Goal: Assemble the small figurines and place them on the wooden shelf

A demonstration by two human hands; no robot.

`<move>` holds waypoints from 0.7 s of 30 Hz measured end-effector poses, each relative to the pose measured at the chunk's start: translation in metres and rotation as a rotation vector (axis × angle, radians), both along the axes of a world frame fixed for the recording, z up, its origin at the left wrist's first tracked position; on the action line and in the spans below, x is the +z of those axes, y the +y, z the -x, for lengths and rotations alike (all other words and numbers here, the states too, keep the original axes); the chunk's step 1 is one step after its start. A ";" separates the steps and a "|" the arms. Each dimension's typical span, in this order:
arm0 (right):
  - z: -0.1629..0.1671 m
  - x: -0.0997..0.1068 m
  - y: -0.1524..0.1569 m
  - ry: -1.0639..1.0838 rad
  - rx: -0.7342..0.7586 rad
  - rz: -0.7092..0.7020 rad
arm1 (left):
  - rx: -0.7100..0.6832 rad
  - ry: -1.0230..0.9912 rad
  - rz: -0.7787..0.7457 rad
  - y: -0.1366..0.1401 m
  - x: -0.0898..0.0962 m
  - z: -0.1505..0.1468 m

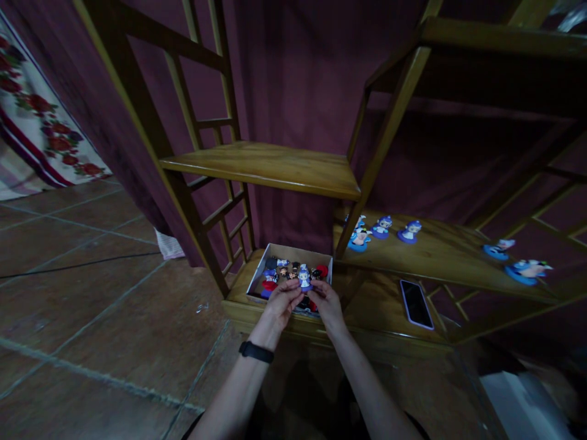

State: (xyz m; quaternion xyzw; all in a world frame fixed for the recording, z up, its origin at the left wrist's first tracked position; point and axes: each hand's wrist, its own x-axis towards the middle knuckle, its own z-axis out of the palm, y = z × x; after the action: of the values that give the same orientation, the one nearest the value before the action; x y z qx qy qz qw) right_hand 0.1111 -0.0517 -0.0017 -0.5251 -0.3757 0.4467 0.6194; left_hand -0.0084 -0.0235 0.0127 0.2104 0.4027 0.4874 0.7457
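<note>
Both my hands hold one small blue-and-white figurine (304,278) upright above an open cardboard box. My left hand (283,300) pinches its left side, and a dark band circles that wrist. From the other side, the fingers of my right hand (326,300) close on its base. Several more small figurines (270,276), in red, black, blue and white, lie jumbled in the white-edged box (253,282). My hands cover part of the box's near side.
The box stands on the low ledge of a wooden shelf unit (266,165). On the right-hand shelf are several figurines, among them a blue-and-white one (409,231) and one on a blue base (527,271). Below lies a phone (416,304). A dark red curtain (293,79) hangs behind.
</note>
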 end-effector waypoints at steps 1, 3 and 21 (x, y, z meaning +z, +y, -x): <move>0.000 0.000 0.000 0.002 -0.002 -0.001 | 0.002 -0.005 -0.009 0.000 -0.001 0.000; 0.001 0.000 -0.001 0.005 -0.004 0.000 | 0.003 -0.008 -0.036 0.000 -0.002 -0.001; 0.001 0.005 -0.002 0.486 0.036 0.064 | 0.079 0.277 -0.294 0.000 -0.009 -0.015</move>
State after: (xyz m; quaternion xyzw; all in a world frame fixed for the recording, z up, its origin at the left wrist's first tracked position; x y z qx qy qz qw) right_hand 0.1101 -0.0539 0.0035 -0.4147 -0.2104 0.5825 0.6667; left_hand 0.0063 -0.0234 0.0040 0.3662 0.4336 0.5362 0.6248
